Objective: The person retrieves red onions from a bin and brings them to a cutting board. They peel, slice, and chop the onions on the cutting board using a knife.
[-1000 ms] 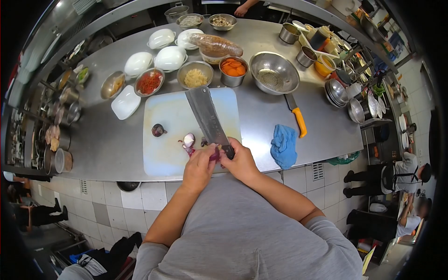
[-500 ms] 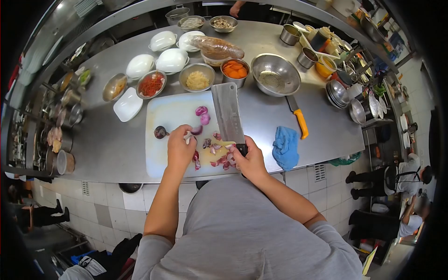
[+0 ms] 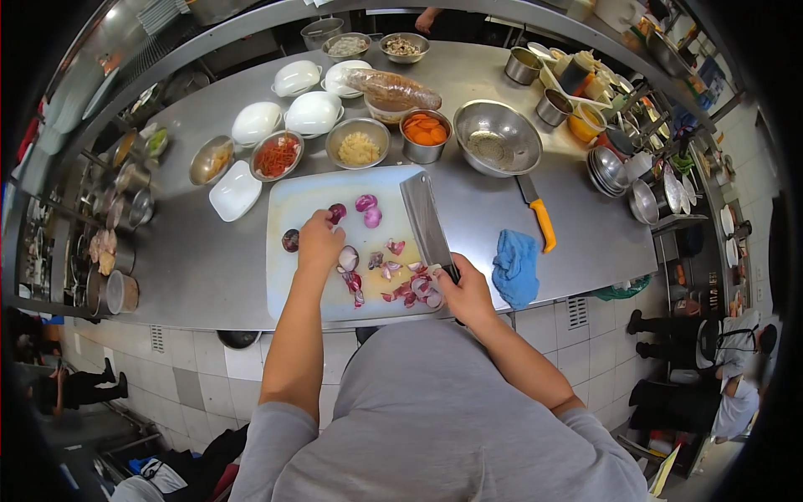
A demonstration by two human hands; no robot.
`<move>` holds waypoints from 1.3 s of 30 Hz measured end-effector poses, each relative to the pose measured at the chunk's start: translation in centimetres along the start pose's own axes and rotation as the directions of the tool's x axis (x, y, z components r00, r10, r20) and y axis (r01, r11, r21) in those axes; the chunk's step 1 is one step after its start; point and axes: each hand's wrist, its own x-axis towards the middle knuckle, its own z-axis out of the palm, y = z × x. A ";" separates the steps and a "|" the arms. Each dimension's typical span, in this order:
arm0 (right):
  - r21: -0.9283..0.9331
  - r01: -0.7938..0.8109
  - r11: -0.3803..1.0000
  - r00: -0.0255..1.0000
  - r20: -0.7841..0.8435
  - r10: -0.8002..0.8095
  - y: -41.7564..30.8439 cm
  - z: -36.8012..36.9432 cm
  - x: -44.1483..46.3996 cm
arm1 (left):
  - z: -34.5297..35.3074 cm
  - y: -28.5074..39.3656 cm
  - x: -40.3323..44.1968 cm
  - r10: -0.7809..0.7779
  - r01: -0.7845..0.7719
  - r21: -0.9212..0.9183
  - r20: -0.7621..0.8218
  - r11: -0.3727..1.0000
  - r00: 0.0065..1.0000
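Purple pieces [image 3: 369, 211] look bare, a dark onion [image 3: 290, 241] appears unpeeled

The left hand's [image 3: 319, 243] fingers touch a reddish-purple onion piece [image 3: 337, 212]; whether they grip it, I cannot tell. The right hand's [image 3: 466, 291] fingers are closed around the handle of a cleaver [image 3: 427, 219], its blade angled away over the right side of the white cutting board [image 3: 288, 293]. A pale scrap lies by the right thumb, too small to identify.

The work looks well along but unfinished. Two smooth purple pieces sit together on the board, beyond the left hand. A paler onion piece [image 3: 348, 258] is just beside that hand, and the dark onion is apart at the left. Loose skins and trimmings [image 3: 410, 289] remain scattered near the cleaver handle, ungathered.

Farther out on the worktop [image 3: 201, 280], bowls of orange slices [image 3: 425, 130], red strips [image 3: 277, 155] and pale yellow bits [image 3: 358, 148] look already cut. A large steel bowl [image 3: 498, 138] stands right of them.
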 end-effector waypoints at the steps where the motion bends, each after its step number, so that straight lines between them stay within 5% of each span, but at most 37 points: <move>1: -0.106 -0.006 0.994 1.000 0.001 0.006 -0.1 -0.6 -0.2 | -0.2 -0.9 -0.8 -0.013 0.012 0.021 0.033 1.000 0.999; 3: -0.203 -0.020 0.979 1.000 0.002 0.021 -0.4 -1.6 -0.7 | -0.6 -1.3 -3.2 -0.029 0.025 0.052 0.074 0.998 0.997; 6: -0.346 0.081 0.935 0.997 0.011 -0.082 -1.2 -2.1 -1.3 | -0.4 0.9 -7.3 0.021 0.002 -0.140 0.169 0.990 0.985; 8: -0.313 0.139 0.940 0.990 0.043 -0.132 -2.1 -2.2 -1.4 | 1.4 0.6 -8.1 0.348 -0.348 0.052 0.011 0.936 0.938; 10: -0.314 0.133 0.940 0.990 0.079 -0.114 -3.7 -2.2 -1.5 | 2.1 0.8 -8.0 0.341 -0.337 0.088 -0.032 0.937 0.940; 12: -0.317 0.128 0.940 0.989 0.116 -0.095 -4.9 -2.4 -1.7 | 1.4 1.7 -7.9 -0.007 0.007 -0.136 0.006 0.991 1.000; 13: -0.356 0.152 0.922 0.982 0.162 -0.099 -5.2 -2.6 -1.9 | 1.5 0.8 -7.7 -0.016 0.016 -0.135 0.000 0.991 1.000; 15: -0.386 0.184 0.904 0.969 0.224 -0.102 -5.7 -2.8 -2.0 | 1.2 -2.2 -7.4 -0.233 0.154 -0.603 -0.055 0.783 0.971; 16: -0.399 0.206 0.894 0.950 0.299 -0.086 -5.8 -2.9 -2.1 | 0.1 -2.7 -7.8 -0.243 0.158 -0.600 -0.063 0.785 0.968; 18: -0.402 0.230 0.886 0.924 0.376 -0.069 -5.2 -2.7 -1.9 | -3.2 -2.5 -8.6 -0.512 0.262 -0.906 0.060 0.332 0.857; 22: -0.362 0.422 0.831 0.778 0.616 -0.127 -3.7 -0.9 -1.2 | -6.4 -3.5 -10.3 -0.518 0.260 -0.939 0.111 0.224 0.848; 28: -0.521 0.347 0.779 0.839 0.543 -0.011 -3.3 -0.2 -2.0 | -3.4 -4.5 -13.1 -0.453 0.318 -0.909 0.171 0.271 0.875; 31: -0.573 0.386 0.723 0.866 0.495 -0.070 -3.8 -0.5 -2.7 | -1.4 -4.3 -14.8 -0.329 0.251 -0.609 -0.017 0.752 0.944; 32: -0.572 0.391 0.721 0.863 0.501 -0.071 -3.8 -0.5 -2.7 | -1.7 -3.9 -15.4 -0.333 0.251 -0.611 -0.022 0.751 0.943; 33: -0.535 0.424 0.731 0.836 0.541 -0.089 -3.7 -0.4 -2.6 | -1.9 -3.8 -16.0 -0.243 0.204 -0.278 -0.114 0.939 0.963; 34: -0.496 0.453 0.740 0.809 0.578 -0.107 -3.6 -0.3 -2.6 | -2.2 -3.5 -16.3 -0.125 0.142 0.100 -0.163 0.985 0.979; 39: -0.576 0.436 0.691 0.790 0.614 0.013 -3.6 2.0 -2.3 | -2.7 -2.9 -16.5 0.034 -0.049 -0.231 -0.069 0.972 0.997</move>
